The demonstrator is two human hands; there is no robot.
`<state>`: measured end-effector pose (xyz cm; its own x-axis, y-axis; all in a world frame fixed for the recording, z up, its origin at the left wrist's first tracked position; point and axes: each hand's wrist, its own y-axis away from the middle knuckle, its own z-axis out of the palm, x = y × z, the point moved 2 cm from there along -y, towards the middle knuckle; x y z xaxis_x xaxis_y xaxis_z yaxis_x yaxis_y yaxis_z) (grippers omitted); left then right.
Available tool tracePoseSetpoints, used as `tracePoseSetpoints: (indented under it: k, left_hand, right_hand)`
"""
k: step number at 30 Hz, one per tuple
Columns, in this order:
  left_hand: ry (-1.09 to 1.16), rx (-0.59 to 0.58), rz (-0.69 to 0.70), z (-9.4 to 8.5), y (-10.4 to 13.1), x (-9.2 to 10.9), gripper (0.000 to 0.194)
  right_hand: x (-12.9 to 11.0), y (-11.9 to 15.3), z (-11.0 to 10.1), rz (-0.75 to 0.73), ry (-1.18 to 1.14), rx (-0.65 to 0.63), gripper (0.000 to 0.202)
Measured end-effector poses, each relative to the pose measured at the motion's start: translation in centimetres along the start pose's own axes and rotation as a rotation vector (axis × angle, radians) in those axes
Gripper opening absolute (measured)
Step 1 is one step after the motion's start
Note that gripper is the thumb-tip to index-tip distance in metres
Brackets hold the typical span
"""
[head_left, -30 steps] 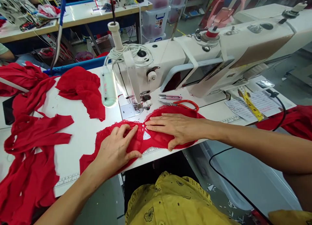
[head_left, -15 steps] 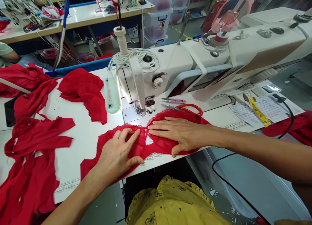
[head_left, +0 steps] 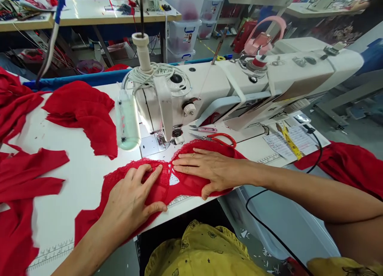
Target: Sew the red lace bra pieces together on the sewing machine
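A red lace bra lies spread on the white sewing table, close to its front edge. My left hand rests on the left cup with its fingers spread. On the right cup my right hand lies flat, fingers stretched toward the centre. Between the fingertips a small gap shows where the two cups meet. Just behind the bra stands the sewing machine, its needle and presser foot apart from the cloth. Red-handled scissors and pink thread snips lie behind my right hand.
Red fabric pieces cover much of the table's left side. A lit lamp hangs beside the machine head. At right are a paper sheet, a yellow tape measure and a black cable over a clear bin.
The view has turned right, so the table and machine appear farther left. Both hands keep the same places on the bra, which lies as before.
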<state>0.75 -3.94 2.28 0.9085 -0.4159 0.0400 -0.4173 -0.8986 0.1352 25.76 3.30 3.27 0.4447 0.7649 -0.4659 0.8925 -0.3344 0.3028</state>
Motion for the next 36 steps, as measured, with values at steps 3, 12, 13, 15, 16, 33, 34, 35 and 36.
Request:
tracePoseSetpoints:
  k: [3, 12, 13, 15, 16, 33, 34, 35, 36]
  left_hand:
    - [0.007, 0.012, 0.005, 0.1, 0.0, 0.0, 0.082]
    - [-0.009, 0.014, 0.007, 0.3, 0.0, -0.1, 0.083]
    - [-0.004, 0.009, 0.006, 0.1, 0.0, -0.1, 0.083]
    - [0.011, -0.004, -0.002, -0.1, -0.1, 0.0, 0.083]
    - [0.020, -0.005, -0.007, -0.3, -0.1, 0.2, 0.082]
    - [-0.049, 0.652, -0.025, 4.5, 4.4, 9.7, 0.047]
    - [-0.062, 0.649, -0.028, 4.7, 4.5, 9.7, 0.047]
    - [-0.077, 0.639, -0.026, 4.9, 4.5, 9.7, 0.047]
    - [-0.095, 0.627, -0.018, 5.0, 4.6, 9.7, 0.047]
  right_hand:
    - [0.1, 0.0, 0.0, 0.003, -0.018, -0.001, 0.092]
    - [0.0, 0.1, 0.0, 0.011, -0.052, 0.013, 0.097]
    - [0.0, 0.1, 0.0, 0.009, -0.048, 0.015, 0.097]
    - [0.1, 0.1, 0.0, -0.002, -0.030, 0.020, 0.097]
    - [0.1, 0.1, 0.0, -0.014, -0.019, 0.025, 0.097]
    - [-4.3, -4.2, 2.6, -0.045, 0.115, 0.462, 0.020]
    - [-4.2, -4.5, 2.8, -0.043, 0.116, 0.463, 0.019]
    - [-4.1, -4.7, 2.9, -0.038, 0.109, 0.467, 0.018]
    - [-4.0, -4.8, 3.0, -0.027, 0.097, 0.476, 0.018]
